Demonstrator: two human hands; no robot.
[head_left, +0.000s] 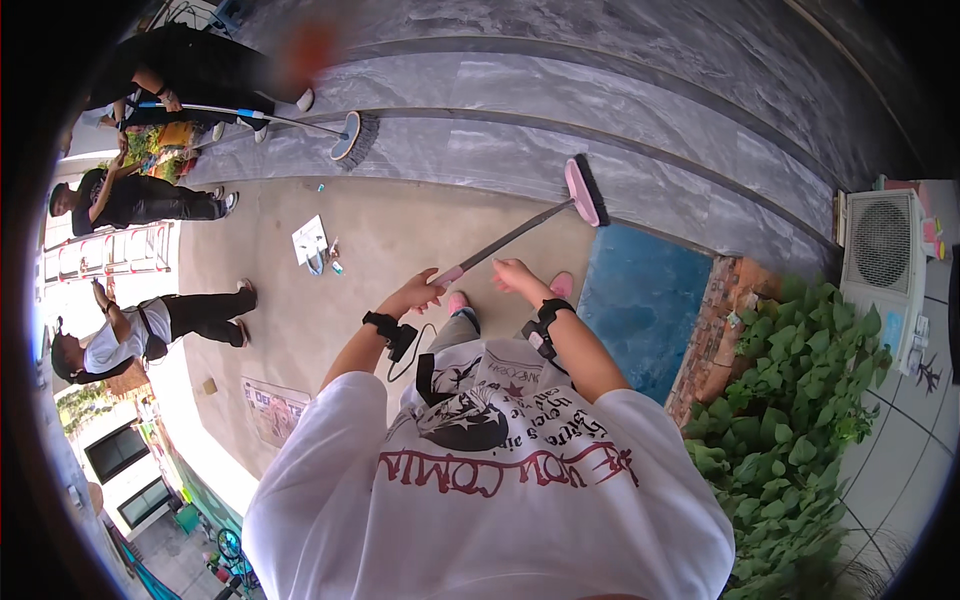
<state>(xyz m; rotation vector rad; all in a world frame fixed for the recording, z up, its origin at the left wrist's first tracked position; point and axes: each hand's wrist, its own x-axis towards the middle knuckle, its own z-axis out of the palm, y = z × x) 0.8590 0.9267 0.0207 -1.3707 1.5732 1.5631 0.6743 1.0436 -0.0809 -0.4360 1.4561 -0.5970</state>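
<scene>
A long-handled scrub brush reaches away from me to the grey stone steps. Its pink head [577, 186] with dark bristles rests at the lowest step, and its grey handle [515, 233] slants down to a pink grip. My left hand [412, 292] is closed around that grip at the near end. To the right, my right hand [514, 276] is held apart from the handle, with its fingers curled in and nothing visible in them. Dark bands with small devices sit on both my wrists.
A blue mat [645, 300] lies right of my feet, beside a brick edge [715, 340] and leafy plants [790, 430]. An air-conditioner unit [884, 240] stands far right. White paper [309, 240] lies on the floor. Several people stand left; one holds a blue-handled brush [350, 137].
</scene>
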